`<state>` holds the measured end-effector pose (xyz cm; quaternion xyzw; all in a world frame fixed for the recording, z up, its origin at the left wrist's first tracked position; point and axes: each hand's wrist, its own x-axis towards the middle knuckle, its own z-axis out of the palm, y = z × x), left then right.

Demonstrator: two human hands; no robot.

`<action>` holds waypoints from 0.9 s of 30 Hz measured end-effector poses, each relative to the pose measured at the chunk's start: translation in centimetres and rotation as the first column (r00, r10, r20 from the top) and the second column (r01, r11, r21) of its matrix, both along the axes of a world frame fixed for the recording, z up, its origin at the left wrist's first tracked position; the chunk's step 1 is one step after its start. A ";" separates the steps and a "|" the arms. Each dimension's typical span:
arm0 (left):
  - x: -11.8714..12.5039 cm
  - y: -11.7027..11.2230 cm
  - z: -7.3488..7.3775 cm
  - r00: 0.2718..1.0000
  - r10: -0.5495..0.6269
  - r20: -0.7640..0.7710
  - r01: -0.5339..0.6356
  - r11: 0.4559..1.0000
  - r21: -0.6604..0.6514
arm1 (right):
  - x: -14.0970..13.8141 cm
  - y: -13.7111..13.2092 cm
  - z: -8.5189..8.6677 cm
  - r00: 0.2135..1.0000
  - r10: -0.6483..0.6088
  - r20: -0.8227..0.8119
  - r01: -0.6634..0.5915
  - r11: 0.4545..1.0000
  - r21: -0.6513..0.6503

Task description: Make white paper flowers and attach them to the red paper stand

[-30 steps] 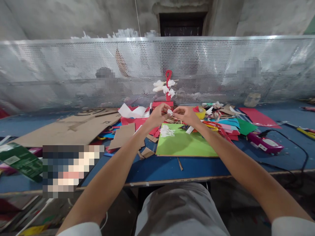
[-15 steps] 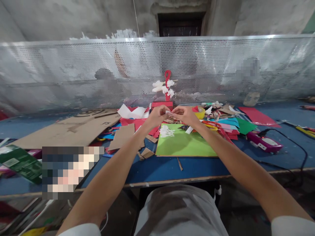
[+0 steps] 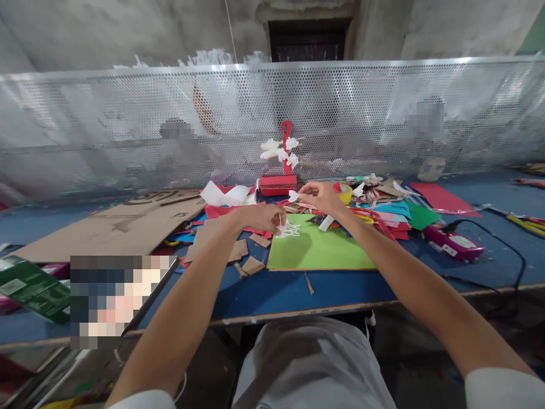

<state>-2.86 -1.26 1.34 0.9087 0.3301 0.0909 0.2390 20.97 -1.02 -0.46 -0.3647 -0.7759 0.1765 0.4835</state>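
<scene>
My right hand (image 3: 321,196) pinches a small white paper petal (image 3: 293,196) between thumb and fingertips, above the clutter. My left hand (image 3: 264,217) is lower, its fingers curled together at the edge of a small pile of white paper cutouts (image 3: 289,229). Whether one of these is between its fingertips is hidden. The pile lies on a lime-green sheet (image 3: 323,253). Behind the hands stands a red paper stem (image 3: 286,130) with white paper blossoms (image 3: 281,154) on it, rising from a red block base (image 3: 278,184).
Cardboard (image 3: 110,224) covers the left of the blue table (image 3: 255,298). A yellow tape roll (image 3: 346,194), coloured paper scraps and a purple device (image 3: 455,244) with a black cord lie on the right. A perforated metal panel (image 3: 361,113) stands behind. A green box (image 3: 32,287) is at far left.
My left hand has come away from my right hand and moved down to the white paper pile. The right hand stays up, now holding the white petal alone.
</scene>
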 end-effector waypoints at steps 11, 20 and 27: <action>0.2 0.0 0.5 0.993 0.034 0.114 -0.041 0.997 0.060 | -0.2 -0.4 0.1 0.998 0.065 -0.023 -0.067 0.995 -0.073; 1.9 0.7 -0.6 0.883 0.166 0.439 -0.142 0.986 -0.087 | -0.7 -0.8 0.4 0.988 0.117 -0.102 -0.120 0.993 -0.020; 2.4 0.5 -0.8 0.814 0.209 0.542 -0.151 0.977 -0.151 | -0.9 -0.9 0.4 0.985 0.142 -0.099 -0.149 0.987 -0.059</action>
